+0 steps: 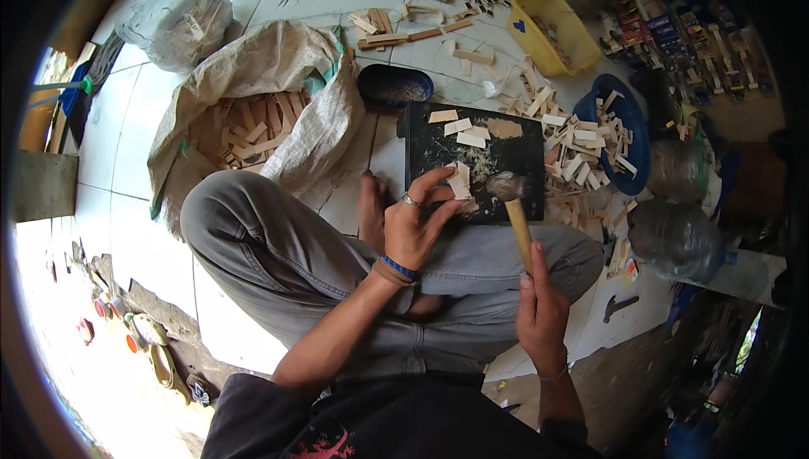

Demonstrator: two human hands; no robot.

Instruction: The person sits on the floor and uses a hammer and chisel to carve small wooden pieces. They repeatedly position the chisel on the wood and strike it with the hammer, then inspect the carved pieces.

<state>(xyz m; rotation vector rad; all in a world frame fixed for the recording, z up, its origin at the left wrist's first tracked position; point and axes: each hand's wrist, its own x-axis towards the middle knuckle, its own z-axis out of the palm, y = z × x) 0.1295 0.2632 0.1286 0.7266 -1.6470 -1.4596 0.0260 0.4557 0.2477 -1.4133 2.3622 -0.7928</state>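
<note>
My left hand [415, 221] pinches a small pale wooden piece [459, 182] between thumb and fingers at the front of a black board [425, 147]. My right hand [542, 311] is wrapped round the wooden handle of a hammer [520, 236]. The hammer's dark head hangs over the board, just right of the held piece and apart from it. Several loose wooden blocks [458, 126] lie on the board's far part among sawdust. Whether the held piece is one block or more, I cannot tell.
An open woven sack [329, 134] of wooden pieces stands left. Behind the board sits a dark blue oval tray [394, 85]. A blue basin [634, 105] and heaped blocks [581, 151] are right, a yellow tub [556, 33] beyond. A second hammer [621, 307] lies by my right knee.
</note>
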